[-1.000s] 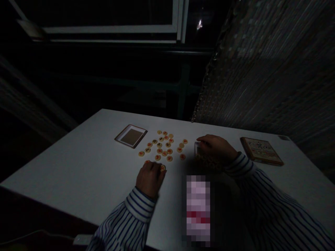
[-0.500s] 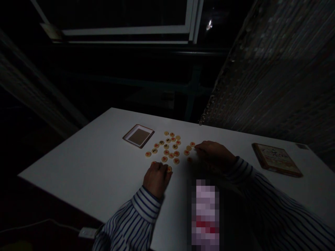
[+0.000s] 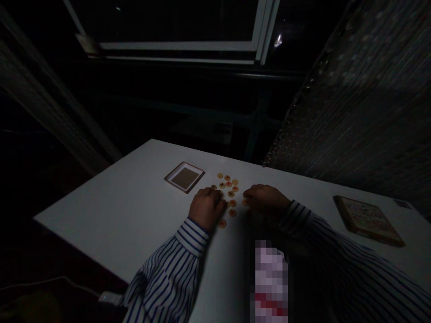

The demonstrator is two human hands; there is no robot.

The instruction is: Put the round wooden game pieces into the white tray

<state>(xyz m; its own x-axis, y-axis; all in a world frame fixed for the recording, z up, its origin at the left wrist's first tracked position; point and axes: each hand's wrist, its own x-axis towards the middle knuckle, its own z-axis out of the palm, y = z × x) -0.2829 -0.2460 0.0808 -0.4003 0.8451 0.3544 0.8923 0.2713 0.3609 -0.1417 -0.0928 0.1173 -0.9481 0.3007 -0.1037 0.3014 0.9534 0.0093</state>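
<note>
Game discs (image 3: 230, 194), small, round and pale with red or dark marks on top, are lying flat in a loose cluster near the middle of the scene, between the person's two hands.

A woven hanging (image 3: 363, 103) is filling the right side of the dim room, and a pale window frame (image 3: 182, 45) is running across the top. Below them the white counter (image 3: 111, 215) is carrying everything.

A flat box (image 3: 368, 219) with a printed top is sitting well apart at the right end, seemingly put aside out of the way. A shallow tray (image 3: 184, 177) with a brown floor is resting open side up, just beyond the cluster on its left. That is probably close enough for either hand to reach.

Both arms, in striped sleeves (image 3: 168, 278), are coming in from the near edge. The left hand (image 3: 206, 207) is lying palm down over the near left part of the cluster, covering some pieces. Its fingers are curling downward, but in this light I cannot tell whether they are closing on a disc.

The right hand (image 3: 264, 198) is reaching in from the other side. Its fingers are pointing at the nearest pieces, and whether they are pinching one or only touching it cannot be told either.

The uncovered discs are lying marked side up, likely so their marks can be read.
</note>
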